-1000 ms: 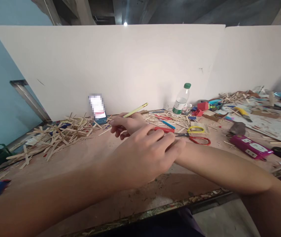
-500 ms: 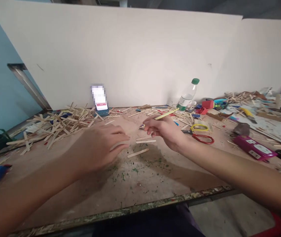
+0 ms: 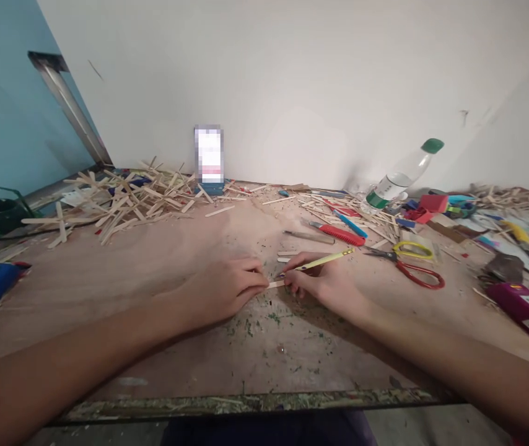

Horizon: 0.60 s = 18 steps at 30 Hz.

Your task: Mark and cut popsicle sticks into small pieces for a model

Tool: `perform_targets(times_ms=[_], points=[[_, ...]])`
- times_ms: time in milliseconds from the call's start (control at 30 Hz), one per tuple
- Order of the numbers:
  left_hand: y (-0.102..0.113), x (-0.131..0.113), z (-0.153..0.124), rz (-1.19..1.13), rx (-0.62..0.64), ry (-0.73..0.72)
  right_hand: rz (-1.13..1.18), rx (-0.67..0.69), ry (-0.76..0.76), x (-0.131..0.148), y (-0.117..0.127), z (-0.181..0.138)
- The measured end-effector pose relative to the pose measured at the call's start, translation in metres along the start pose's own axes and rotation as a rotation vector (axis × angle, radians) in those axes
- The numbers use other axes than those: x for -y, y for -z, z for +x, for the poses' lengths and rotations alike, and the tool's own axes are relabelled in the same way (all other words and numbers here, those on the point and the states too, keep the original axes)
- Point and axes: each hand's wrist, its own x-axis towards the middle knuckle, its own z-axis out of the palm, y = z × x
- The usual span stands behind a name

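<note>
My left hand [image 3: 234,286] rests low over the table, with its fingertips closed on one end of a flat wooden craft stick [image 3: 276,284]. My right hand [image 3: 327,286] grips a yellow pencil [image 3: 323,262], its dark point down by the stick's upper edge. The fingers of that hand also touch or cover the stick's right end; which of the two I cannot tell. Just beyond the pencil, more craft sticks [image 3: 285,253] lie partly behind the right hand. Dark green crumbs [image 3: 271,322] are scattered in front of both hands.
A red utility knife [image 3: 343,235] and scissors with yellow and red handles [image 3: 420,272] lie to the right. Behind them leans a bottle [image 3: 389,186]. Craft sticks are heaped [image 3: 139,195] at left beside a propped phone [image 3: 209,155]. The table's front edge [image 3: 246,404] is rough.
Both hands have come together and down onto a craft stick, which the left fingers now hold. The pencil's tip has dropped to it. My view has shifted, uncovering the red knife.
</note>
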Motion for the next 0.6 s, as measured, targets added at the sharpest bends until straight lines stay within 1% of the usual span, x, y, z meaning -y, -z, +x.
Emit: perform_targets(times_ms=[100,200,400,600], points=[[0.0008,0.0007,-0.0029,0.037,-0.005,-0.042,-0.018,-0.022,0.002,-0.0001,0.0008,-0.0006],[0.0033,0.0009,-0.0048,0.092,0.003,-0.092,-0.043,-0.009,-0.019,0.0020,0.0013,-0.0007],[0.0049,-0.0001,-0.0070,0.194,-0.024,-0.166,-0.043,-0.015,-0.035,0.0043,-0.0004,-0.0018],[0.0022,0.0027,-0.0070,0.152,0.004,-0.152,-0.093,-0.009,-0.049,0.0047,-0.0011,-0.0021]])
